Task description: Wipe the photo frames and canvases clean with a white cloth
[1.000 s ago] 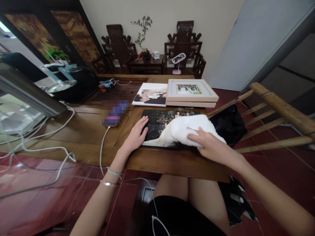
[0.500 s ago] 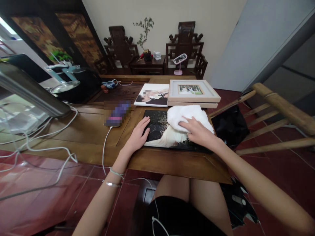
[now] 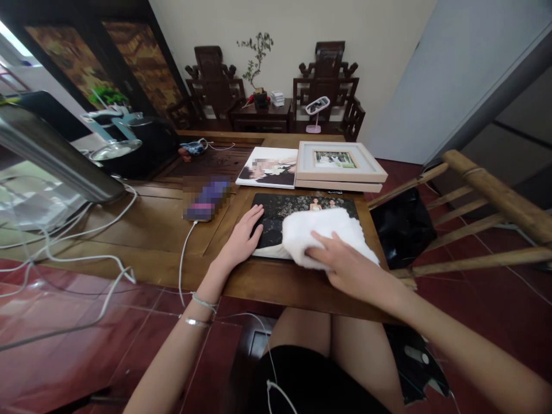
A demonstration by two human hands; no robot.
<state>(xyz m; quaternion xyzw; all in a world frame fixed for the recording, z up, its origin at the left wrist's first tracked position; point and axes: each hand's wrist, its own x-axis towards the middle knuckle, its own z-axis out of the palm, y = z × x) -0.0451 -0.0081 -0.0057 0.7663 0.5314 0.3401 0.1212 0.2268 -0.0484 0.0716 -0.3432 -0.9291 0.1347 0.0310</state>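
Observation:
A dark photo print (image 3: 297,214) lies flat on the wooden table (image 3: 164,230) in front of me. My left hand (image 3: 241,241) rests flat on its left edge, fingers spread, holding nothing. My right hand (image 3: 345,267) presses down on a white cloth (image 3: 321,233), which covers the near middle and right of the print. Only the print's far strip and left part show.
Behind the print lie another photo (image 3: 267,168) and a stacked pale frame (image 3: 340,164). A phone (image 3: 206,198) with a white cable sits to the left. A wooden chair (image 3: 483,224) with a black bag (image 3: 403,227) stands at right. Cables and a lamp (image 3: 52,155) crowd the left.
My right hand slid the white cloth from the near right of the print to its far edge, then back toward me and left. My left hand stayed put.

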